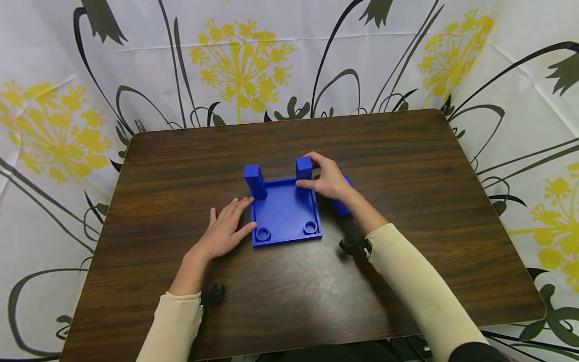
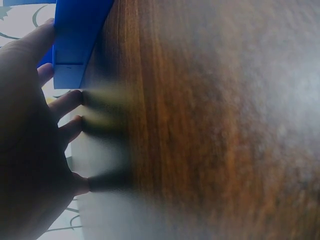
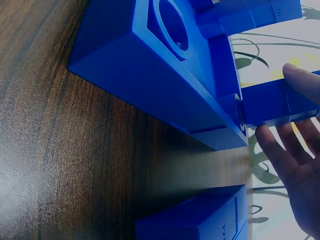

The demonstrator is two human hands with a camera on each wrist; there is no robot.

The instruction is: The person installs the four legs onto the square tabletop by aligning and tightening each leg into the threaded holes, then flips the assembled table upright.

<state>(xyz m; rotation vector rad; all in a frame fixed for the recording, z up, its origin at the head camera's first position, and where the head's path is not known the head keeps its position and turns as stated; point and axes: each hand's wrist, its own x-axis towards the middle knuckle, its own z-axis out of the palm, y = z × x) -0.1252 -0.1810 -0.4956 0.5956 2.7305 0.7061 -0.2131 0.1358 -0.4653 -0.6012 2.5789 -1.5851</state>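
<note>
A square blue tray [image 1: 286,207] with a raised rim lies on the table, with round sockets in its two near corners. At its back left corner a blue post [image 1: 255,180] stands upright, leaning slightly in view. My right hand [image 1: 331,180] grips another blue post [image 1: 304,167] between thumb and fingers at the back right corner. In the right wrist view that post [image 3: 270,104] meets the corner socket; whether it is fully seated I cannot tell. My left hand [image 1: 226,229], fingers spread, rests against the tray's left side, thumb and fingertip touching the rim.
Right of the tray, partly under my right forearm, lies a loose blue block [image 1: 342,207], seen also near the bottom of the right wrist view. The brown wood-grain table [image 1: 389,151] extends around everything. A flower-patterned cloth [image 1: 280,55] hangs behind it.
</note>
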